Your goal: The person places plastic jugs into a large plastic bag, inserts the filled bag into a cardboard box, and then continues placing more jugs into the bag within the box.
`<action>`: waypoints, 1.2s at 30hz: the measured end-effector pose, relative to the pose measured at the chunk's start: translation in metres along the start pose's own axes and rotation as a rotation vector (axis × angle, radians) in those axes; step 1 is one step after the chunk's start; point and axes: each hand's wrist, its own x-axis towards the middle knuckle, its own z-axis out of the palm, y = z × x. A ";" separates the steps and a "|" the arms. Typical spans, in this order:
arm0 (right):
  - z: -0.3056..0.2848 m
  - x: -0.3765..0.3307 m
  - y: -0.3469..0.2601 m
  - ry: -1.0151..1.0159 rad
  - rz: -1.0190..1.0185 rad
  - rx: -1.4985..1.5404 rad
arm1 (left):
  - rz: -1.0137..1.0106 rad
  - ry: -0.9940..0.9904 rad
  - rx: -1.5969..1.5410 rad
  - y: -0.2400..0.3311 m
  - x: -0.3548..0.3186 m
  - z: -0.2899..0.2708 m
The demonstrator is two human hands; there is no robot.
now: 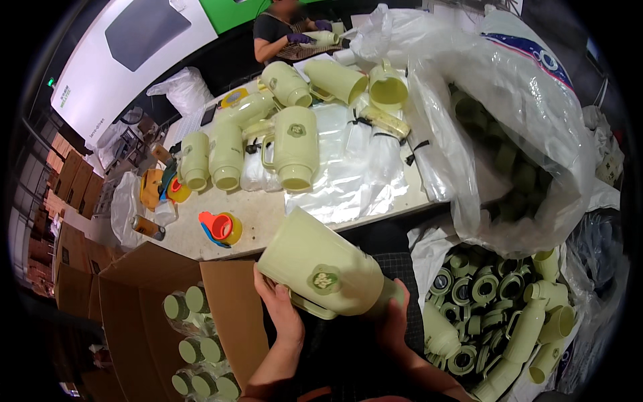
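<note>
I hold a pale green plastic jug tilted in front of me, its open mouth up and to the left and a round emblem facing me. My left hand grips its handle side from below. My right hand holds its narrow base end at the lower right. Below my left hand stands an open cardboard box with several bagged jugs standing bottom up inside.
On the table, several more pale green jugs lie on clear plastic bags. A big clear bag and a lower sack of jugs and lids are at right. Tape dispensers sit at left. Another person works at the far end.
</note>
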 end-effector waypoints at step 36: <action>-0.546 -0.109 0.109 0.071 0.776 -2.248 | -0.328 -0.728 0.359 0.005 -0.013 -0.008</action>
